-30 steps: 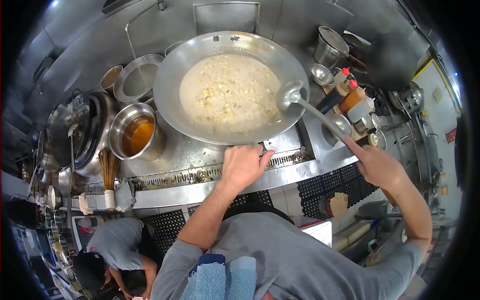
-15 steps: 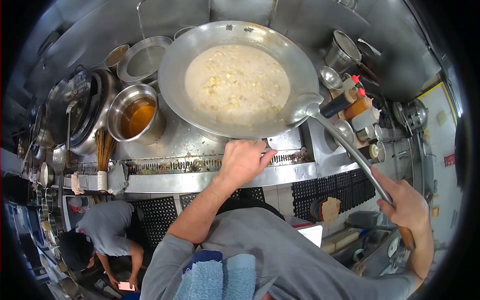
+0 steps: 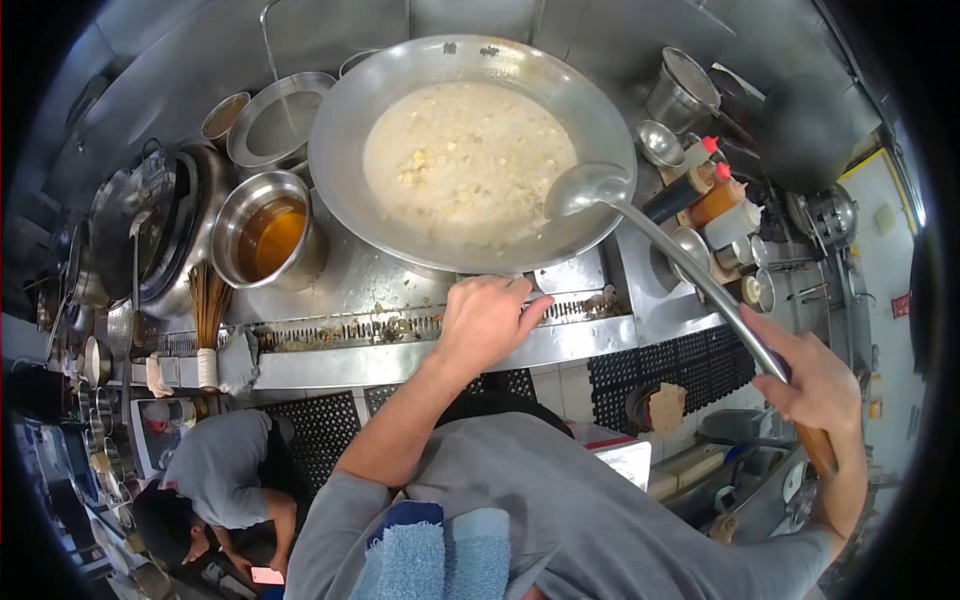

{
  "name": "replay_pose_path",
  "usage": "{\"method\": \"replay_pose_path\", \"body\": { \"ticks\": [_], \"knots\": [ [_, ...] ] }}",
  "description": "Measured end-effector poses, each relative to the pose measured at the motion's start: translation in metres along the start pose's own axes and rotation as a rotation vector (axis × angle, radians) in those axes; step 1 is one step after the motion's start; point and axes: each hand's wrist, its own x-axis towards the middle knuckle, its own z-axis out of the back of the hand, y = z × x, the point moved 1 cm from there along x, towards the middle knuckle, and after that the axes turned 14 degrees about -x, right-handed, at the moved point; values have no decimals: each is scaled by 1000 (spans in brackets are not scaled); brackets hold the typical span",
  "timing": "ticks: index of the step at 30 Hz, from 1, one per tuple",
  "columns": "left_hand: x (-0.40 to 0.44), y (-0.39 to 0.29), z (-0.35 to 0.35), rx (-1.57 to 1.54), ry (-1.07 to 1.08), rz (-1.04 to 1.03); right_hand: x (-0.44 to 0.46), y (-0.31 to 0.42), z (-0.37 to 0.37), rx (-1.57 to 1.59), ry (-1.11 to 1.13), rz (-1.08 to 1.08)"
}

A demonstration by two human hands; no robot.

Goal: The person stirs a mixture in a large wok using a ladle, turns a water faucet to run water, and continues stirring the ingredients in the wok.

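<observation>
A wide metal wok (image 3: 345, 200) sits on the stove, partly filled with a pale, milky liquid (image 3: 460, 150) with yellowish chunks in it. My right hand (image 3: 815, 385) is closed around the long shaft of a ladle (image 3: 690, 265), just above its wooden end. The ladle's bowl lies over the wok's right side, at the edge of the liquid. My left hand (image 3: 487, 318) is at the near rim of the wok, fingers curled and thumb pointing right. What those fingers grip is hidden beneath the hand.
Left of the wok stand a pot of amber liquid (image 3: 268, 240), a strainer (image 3: 283, 118) and a bamboo brush (image 3: 207, 320). Sauce bottles (image 3: 720, 205) and small bowls (image 3: 660, 143) line the right. At lower left, a person (image 3: 225, 470) bends over a phone (image 3: 267, 575).
The ladle's bowl has moved left and up from the wok's right rim to the liquid's edge. My left hand stays at the near rim. The view has shifted slightly.
</observation>
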Motion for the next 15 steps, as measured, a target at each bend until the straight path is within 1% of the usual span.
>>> {"method": "replay_pose_path", "body": {
  "ticks": [1,4,7,10,11,14,15],
  "knots": [
    [0,-1,0,9,9,5,-5,3,2,-2,49,-56],
    [0,-1,-1,17,18,16,-1,-1,-7,45,70,52],
    [1,0,-2,21,21,18,14,10,-18,-68,-27,113],
    [2,-3,2,49,58,44,35,9,-22,27,-1,152],
    [3,-2,2,37,54,37,33,12,-13,127,76,148],
    [2,0,0,8,44,42,14,10,6,325,210,88],
    [2,0,0,0,44,41,9,0,1,500,200,124]
  ]
}}
